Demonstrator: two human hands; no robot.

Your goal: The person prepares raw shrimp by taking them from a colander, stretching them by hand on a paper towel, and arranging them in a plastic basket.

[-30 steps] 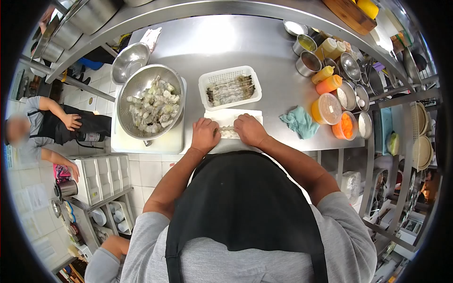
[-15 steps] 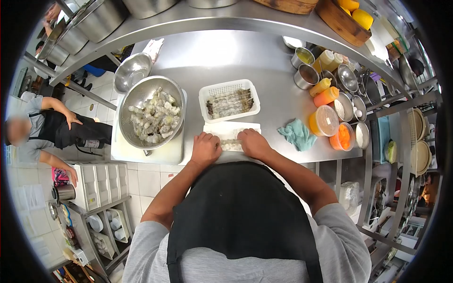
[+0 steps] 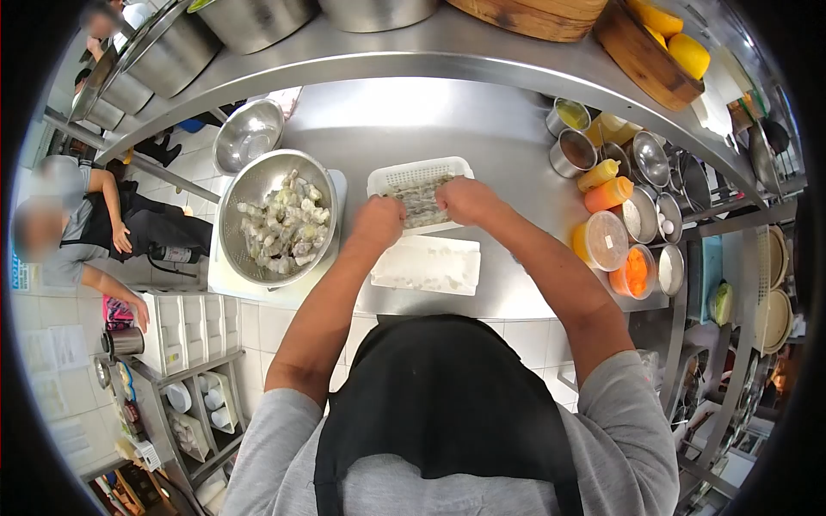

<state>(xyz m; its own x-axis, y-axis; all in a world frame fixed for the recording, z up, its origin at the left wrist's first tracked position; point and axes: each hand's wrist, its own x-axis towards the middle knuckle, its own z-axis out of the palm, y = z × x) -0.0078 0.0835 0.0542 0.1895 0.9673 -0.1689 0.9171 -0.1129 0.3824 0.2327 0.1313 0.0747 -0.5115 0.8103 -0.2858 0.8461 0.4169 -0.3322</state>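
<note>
Both hands are over a white perforated basket (image 3: 376,182) that holds rows of peeled shrimp (image 3: 413,185). My left hand (image 3: 381,219) is closed at the basket's left side, at one end of a row of shrimp (image 3: 420,209). At the other end, my right hand (image 3: 469,200) is closed too, by the basket's right rim. The fingertips are mostly hidden. Nearer to me lies a white rectangular board (image 3: 428,265) with wet spots on it. To the left, a steel colander (image 3: 231,228) holds a pile of loose shrimp (image 3: 288,225).
The colander rests on a cutting board (image 3: 291,298), with a steel bowl (image 3: 249,138) behind it. On the right stand squeeze bottles (image 3: 608,194), tubs (image 3: 600,241) and small steel pots (image 3: 573,153). A steel shelf (image 3: 379,67) crosses overhead. A person (image 3: 103,215) stands at left.
Both hands have moved forward from the white board to the basket, taking the row of shrimp with them. The board now shows only wet spots. My right arm now covers the teal cloth's place.
</note>
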